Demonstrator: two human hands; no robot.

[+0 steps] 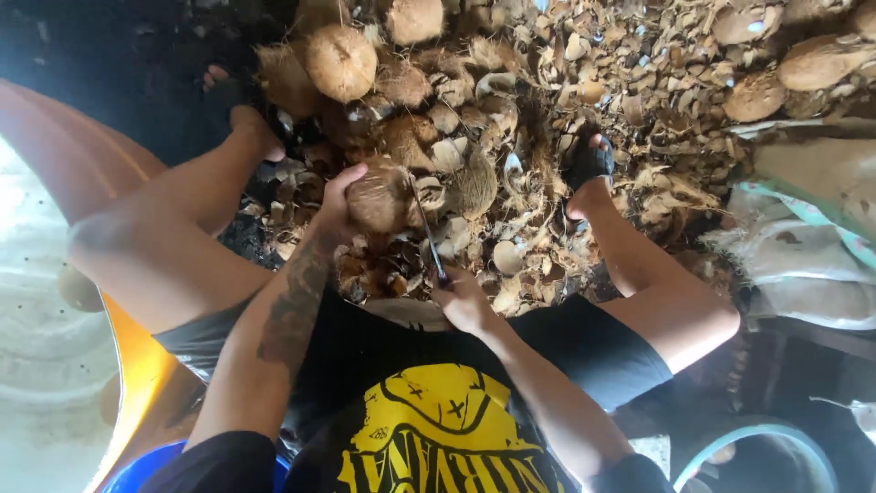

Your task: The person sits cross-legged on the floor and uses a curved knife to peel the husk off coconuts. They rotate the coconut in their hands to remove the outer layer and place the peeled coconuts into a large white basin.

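Between knees: brown, fibrous coconut point(379, 196), L fingers point(339, 187) wrapped round; R fingers point(456, 290) clenching knife point(427, 236).

No labels, signs or screens showed. The only packaging was at the right edge of the husk-strewn ground — a heap of pale woven sacks point(803, 228), crumpled and off-white, one with a light green stripe along its fold — lying just beside the person's right foot.

A heap of husk scraps and shell chips point(639, 119) covers the floor from twelve to two o'clock, with whole coconuts point(340, 61) piled at twelve, crumpled sacks point(803, 237) at three, an orange tub point(128, 365) at eight and a round basin point(757, 456) at five.
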